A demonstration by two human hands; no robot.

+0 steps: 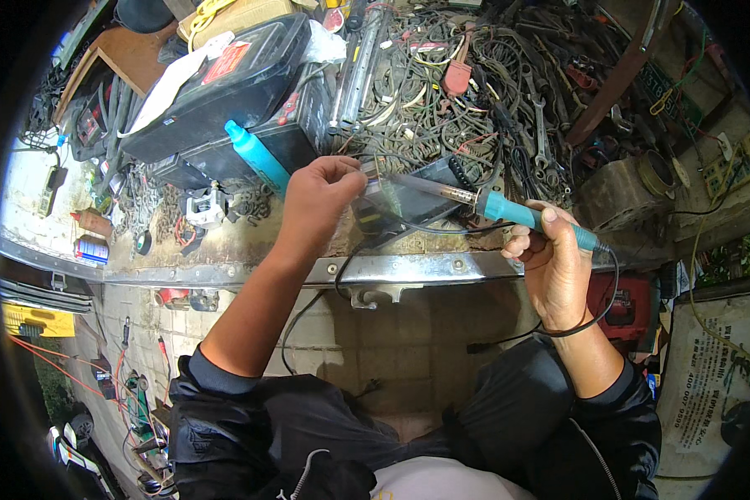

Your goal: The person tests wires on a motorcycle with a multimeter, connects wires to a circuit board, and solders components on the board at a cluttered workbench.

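My right hand (550, 258) grips a teal-handled soldering iron (510, 213), its metal shaft angled up to the left, its cord looping by my wrist. My left hand (329, 187) is closed in a pinch close to the iron's tip, on something small that I cannot make out. Beneath the tip lies a dark, glossy flat piece (432, 190) with cables around it. A light blue bottle (257, 157) leans beside the black cases, just left of my left hand.
Black cases (183, 125) stand back left, beside metal bars (358, 67). Tangled wires, wrenches (540, 133) and a metal drum (621, 200) fill the bench's right side. A metal edge (425, 268) runs along its front. A red machine (617, 308) sits below right; hoses lie on the floor.
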